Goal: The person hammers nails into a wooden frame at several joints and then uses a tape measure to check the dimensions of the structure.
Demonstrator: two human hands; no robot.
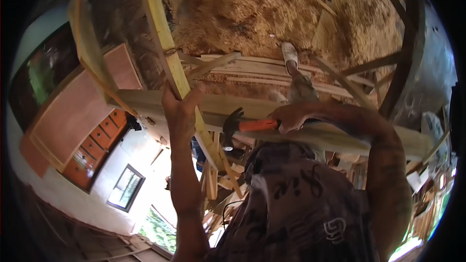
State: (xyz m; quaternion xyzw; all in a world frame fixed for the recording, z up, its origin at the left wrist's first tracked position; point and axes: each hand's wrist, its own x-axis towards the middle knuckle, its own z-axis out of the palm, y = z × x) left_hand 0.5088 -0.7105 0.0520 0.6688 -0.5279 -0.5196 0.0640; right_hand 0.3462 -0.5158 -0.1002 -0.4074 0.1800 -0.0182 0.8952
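My left hand (180,108) is closed round a long, pale wooden board (166,39), which slants from the top edge down toward my body. In my right hand (291,116) is a claw hammer with an orange grip (258,125), held by its handle. The dark hammer head (232,128) hangs just right of the board, apart from it. A wide wooden beam (221,104) runs crosswise beneath both hands, and the board lies across it.
Sawdust and wood shavings cover the ground (228,9) beyond the beam. Several planks (257,68) lie there beside my foot in a light shoe (289,53). At the left stands a reddish panel (73,116) over orange drawers (94,143). Scrap wood (225,182) is piled below the beam.
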